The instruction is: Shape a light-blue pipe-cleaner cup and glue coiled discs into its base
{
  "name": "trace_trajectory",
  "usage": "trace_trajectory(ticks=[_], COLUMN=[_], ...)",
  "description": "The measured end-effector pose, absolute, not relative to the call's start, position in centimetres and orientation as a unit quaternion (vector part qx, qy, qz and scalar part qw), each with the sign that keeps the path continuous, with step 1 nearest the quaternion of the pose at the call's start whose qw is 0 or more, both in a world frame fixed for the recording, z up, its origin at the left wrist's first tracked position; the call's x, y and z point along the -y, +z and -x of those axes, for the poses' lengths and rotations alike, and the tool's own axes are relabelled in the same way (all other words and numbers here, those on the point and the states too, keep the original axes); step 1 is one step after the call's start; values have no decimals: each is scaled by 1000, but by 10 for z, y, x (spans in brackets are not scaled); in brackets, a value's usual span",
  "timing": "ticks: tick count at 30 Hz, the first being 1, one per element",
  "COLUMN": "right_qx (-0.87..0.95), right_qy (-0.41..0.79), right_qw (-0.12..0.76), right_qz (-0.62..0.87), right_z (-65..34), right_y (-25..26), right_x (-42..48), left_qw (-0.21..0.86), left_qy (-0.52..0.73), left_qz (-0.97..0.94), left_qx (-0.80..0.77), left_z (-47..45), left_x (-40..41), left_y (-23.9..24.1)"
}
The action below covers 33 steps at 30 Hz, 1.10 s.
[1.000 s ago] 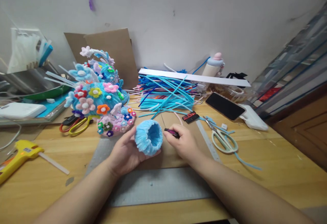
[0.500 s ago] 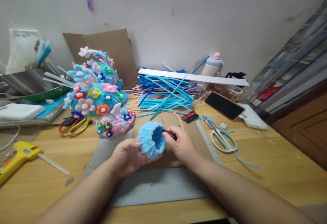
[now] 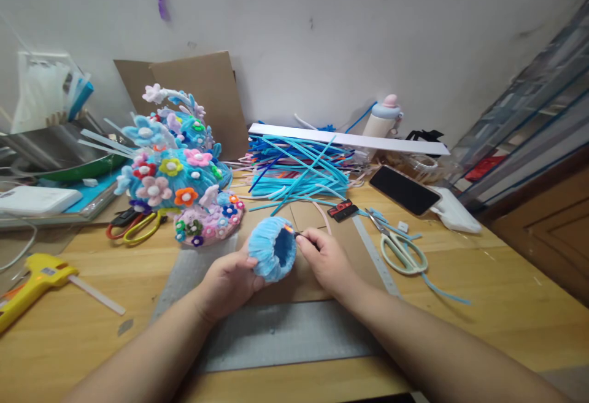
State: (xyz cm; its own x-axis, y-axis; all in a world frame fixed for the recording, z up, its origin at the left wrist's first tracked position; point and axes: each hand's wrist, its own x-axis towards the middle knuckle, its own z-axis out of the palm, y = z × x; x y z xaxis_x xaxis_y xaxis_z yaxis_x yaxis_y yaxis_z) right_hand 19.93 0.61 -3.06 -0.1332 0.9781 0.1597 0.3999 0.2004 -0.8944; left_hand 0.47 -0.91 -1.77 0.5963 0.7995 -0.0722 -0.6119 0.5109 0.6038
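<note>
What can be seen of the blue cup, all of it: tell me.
The blue cup is rounded and hollow, with a fuzzy, ribbed wall that looks like pipe cleaners. It is tilted, its shadowed mouth facing right. The left hand's grip holds it from the left, above the cardboard. An orange glow shows at its upper rim, by the dark tool in the right hand's grip; whether the tool touches it is unclear.

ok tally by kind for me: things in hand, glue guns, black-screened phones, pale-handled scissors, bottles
Things in hand: 2 (fuzzy blue cup in the left hand, dark tool in the right hand)
Yellow glue gun: 1
Black-screened phone: 1
Pale-handled scissors: 1
Bottle: 1
Total: 6
</note>
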Motion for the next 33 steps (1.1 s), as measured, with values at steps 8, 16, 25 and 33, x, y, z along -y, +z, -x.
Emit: trace_trajectory(ticks=[8,16,25,33], right_qx=[682,754,752,705], right_qy=[356,290,307,306], right_qw=[392,345,365,383], right_qz=[505,478,455,512], right_z=[-197,-201,-206,-201], right_y=[-29,-17,-16,-17], right_x=[-3,0,1,-2], left_qw=[846,848,815,796], left_qy=[411,412,428,421], left_qz=[-284,-277,-275,-298], left_qx=[-186,-185,-278,-317], left_z=[-5,-4,-8,-12], left_x=[9,9,5,8], left_y=[-19,-17,-8,-12])
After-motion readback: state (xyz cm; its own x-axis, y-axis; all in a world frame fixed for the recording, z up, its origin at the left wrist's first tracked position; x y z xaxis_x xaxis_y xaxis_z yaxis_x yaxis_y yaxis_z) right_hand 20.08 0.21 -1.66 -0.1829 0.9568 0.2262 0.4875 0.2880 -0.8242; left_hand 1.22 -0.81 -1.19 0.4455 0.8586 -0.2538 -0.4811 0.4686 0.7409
